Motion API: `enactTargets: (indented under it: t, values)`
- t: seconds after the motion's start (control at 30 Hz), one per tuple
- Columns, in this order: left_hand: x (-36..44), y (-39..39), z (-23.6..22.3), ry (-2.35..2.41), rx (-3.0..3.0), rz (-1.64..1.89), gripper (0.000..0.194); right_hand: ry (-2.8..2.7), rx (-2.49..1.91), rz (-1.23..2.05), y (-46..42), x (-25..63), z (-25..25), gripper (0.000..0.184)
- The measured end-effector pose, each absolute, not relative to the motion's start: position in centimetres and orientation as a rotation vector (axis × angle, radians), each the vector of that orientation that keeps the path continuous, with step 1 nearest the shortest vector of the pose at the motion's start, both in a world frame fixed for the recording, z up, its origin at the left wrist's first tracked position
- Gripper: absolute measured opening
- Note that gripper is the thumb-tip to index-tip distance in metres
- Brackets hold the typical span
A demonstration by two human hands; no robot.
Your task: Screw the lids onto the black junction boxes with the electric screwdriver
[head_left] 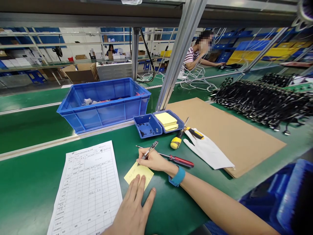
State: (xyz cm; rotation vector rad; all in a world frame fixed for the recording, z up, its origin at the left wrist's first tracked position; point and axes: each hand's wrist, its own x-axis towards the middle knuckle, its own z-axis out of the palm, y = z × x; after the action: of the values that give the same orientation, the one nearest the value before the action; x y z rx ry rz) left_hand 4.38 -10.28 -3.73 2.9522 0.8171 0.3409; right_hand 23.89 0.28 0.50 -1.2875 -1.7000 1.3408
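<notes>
My right hand (154, 159) is closed around a pen (149, 150), its tip at a yellow sticky note (139, 173) on the green table. Handwriting shows on the note's upper left part. My left hand (134, 204) lies flat with fingers stretched, the fingertips on the note's lower edge. To the left is a printed form (88, 189) with a table grid and some handwritten entries. Just behind my right hand lies a red-handled screwdriver (182, 161), its shaft partly hidden by the hand. A teal band (177, 176) circles my right wrist.
Behind stand a large blue crate (105, 111), a small blue bin (148, 126) and a stack of yellow notes (166, 120). Rightward lie a yellow-black screwdriver (176, 141), a white glove (207, 150), cardboard (220, 130) and black cables (264, 101). A person (193, 58) sits beyond the metal post (179, 55).
</notes>
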Motion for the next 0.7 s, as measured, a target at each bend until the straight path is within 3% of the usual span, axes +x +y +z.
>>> enactTargets:
  t: [0.7]
  values:
    - [4.20, -10.23, -3.50, 0.805, 2.910, 0.290, 0.103, -1.765, -1.275, 1.260, 0.19, 24.04, 0.24, 0.020]
